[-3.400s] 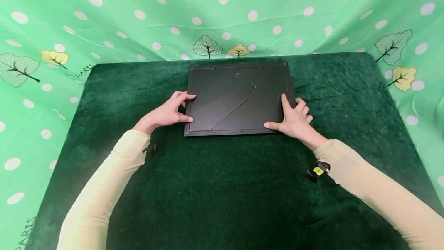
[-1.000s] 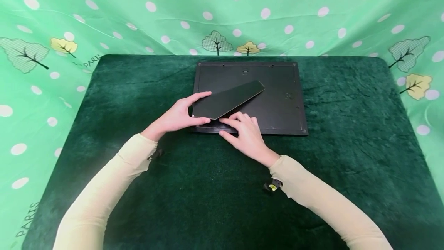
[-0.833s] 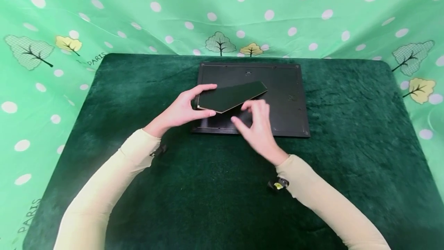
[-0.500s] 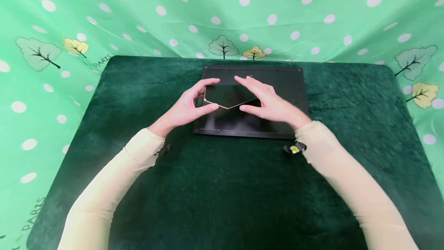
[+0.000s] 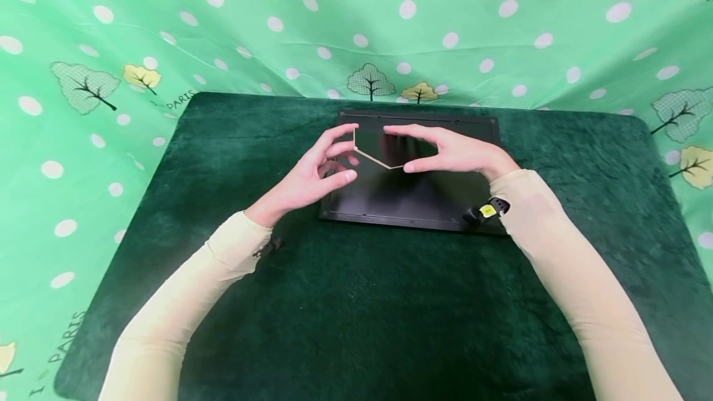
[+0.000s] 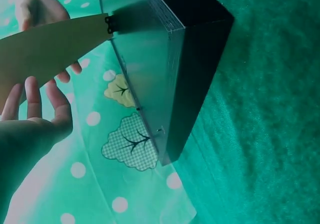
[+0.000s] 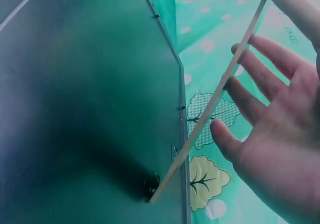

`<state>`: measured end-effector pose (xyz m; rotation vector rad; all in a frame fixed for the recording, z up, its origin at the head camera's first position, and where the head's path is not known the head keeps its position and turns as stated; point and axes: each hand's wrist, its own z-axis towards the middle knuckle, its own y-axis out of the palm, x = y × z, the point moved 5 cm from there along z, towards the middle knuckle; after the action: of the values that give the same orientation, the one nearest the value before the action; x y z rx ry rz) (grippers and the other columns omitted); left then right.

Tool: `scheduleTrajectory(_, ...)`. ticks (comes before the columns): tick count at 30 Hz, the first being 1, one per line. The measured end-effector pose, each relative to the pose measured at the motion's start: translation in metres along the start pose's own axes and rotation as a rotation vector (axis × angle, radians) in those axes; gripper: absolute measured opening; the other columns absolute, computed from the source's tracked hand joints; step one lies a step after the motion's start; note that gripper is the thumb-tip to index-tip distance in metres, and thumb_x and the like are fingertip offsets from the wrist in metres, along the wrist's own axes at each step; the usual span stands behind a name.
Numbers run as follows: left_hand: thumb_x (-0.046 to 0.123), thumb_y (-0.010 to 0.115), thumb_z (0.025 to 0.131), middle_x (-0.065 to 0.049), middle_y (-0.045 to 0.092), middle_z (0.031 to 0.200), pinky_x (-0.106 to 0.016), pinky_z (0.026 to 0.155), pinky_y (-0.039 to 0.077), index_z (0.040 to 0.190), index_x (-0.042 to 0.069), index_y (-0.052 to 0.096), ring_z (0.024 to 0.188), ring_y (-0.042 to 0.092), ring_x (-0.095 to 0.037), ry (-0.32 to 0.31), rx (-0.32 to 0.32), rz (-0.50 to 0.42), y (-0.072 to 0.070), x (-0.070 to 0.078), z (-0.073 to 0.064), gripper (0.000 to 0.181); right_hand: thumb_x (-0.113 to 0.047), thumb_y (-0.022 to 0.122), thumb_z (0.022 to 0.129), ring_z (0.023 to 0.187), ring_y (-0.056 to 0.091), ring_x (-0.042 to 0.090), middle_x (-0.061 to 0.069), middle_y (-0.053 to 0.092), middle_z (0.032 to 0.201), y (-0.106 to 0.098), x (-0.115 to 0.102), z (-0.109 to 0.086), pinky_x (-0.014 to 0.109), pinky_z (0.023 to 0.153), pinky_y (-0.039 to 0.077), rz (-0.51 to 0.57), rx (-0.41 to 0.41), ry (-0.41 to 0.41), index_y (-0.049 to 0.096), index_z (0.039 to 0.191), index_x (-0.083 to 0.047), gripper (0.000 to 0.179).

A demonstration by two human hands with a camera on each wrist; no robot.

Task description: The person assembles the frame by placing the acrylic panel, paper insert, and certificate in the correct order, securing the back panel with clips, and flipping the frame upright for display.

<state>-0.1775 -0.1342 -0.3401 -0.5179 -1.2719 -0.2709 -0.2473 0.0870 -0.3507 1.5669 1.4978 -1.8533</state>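
A black picture frame lies face down near the table's far edge. Its easel stand is swung up from the backing on a small black hinge, standing steeply in the right wrist view. My right hand is at the stand's right side, fingers fairly straight, fingertips against one face and thumb at the near edge. On the other side, my left hand is spread loosely, its index fingertip at the stand's left corner and its thumb apart from it.
Dark green velvety cloth covers the table. Behind and beside it hangs a light green curtain with white dots and printed trees. Each wrist carries a small black camera.
The stand, flat on the backing at first, has risen. My right hand went from the frame's right edge to its near edge, then up to the stand. My left hand has loosened around it.
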Motion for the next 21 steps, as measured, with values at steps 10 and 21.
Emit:
scheduleTrajectory(10, 0.0, 0.062, 0.093, -0.018, 0.054, 0.13, -0.045, 0.087, 0.046, 0.133, -0.002, 0.046, 0.105, 0.055, -0.033, -0.087, -0.009, 0.101, 0.004, -0.028, -0.013, 0.044, -0.018, 0.063, 0.095, 0.137, 0.029, 0.009, -0.011, 0.034, 0.15, -0.008, 0.007, -0.005, 0.043, 0.111, 0.023, 0.087, 0.057, -0.059, 0.036, 0.15, -0.027, 0.062)
scheduleTrajectory(21, 0.023, 0.068, 0.092, -0.014, 0.041, 0.146, -0.049, 0.112, 0.017, 0.137, 0.005, 0.051, 0.141, 0.019, -0.033, -0.178, -0.144, 0.511, 0.01, -0.065, -0.029, 0.052, -0.005, 0.061, 0.094, 0.139, 0.03, 0.014, -0.002, 0.034, 0.152, -0.012, 0.011, -0.008, 0.043, 0.111, 0.024, 0.25, 0.076, -0.109, 0.036, 0.15, -0.015, 0.062)
